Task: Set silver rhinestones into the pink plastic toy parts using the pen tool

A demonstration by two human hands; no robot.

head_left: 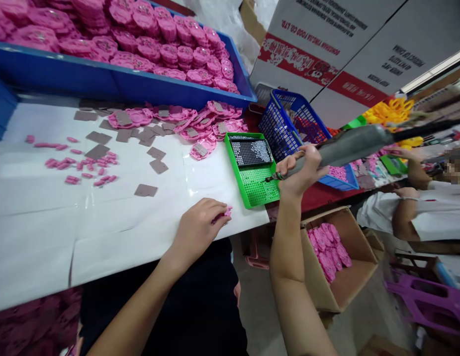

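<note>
Head view, workstation at a white-covered desk (104,232). The left hand (200,227) lies knuckles up near the desk's front edge, fingers curled down and closed over a small pink part (225,213), of which only an edge shows between the fingertips. The right hand (302,170) is wrapped fully around the grip of a grey electric screwdriver (348,144), held almost level, with its bit pointing at the green tray (259,193). The tray's dark grid holds small screws (260,148).

Risks, as judged from this frame:
- The pink part sits close to the desk edge, so a slip of the covering fingers could send it to the floor.
- The driver's bit hovers low over the tray, and a careless sweep could scatter screws or nudge the tray, which itself sits at the desk corner.
- The fingers hide most of the part, so a bit brought down there could meet a fingertip.

Surroundings: pink housings (200,126) are heaped behind the tray. Grey squares (146,190) and small pink pieces (81,165) are strewn to the left, and a long blue bin (141,86) of pink parts lies beyond them. A blue basket (289,123) stands just right of the tray, crowding the driver's path. Below the desk is a cardboard box (348,282) holding more pink parts. A co-worker's arm (411,217) is well apart, at right.
</note>
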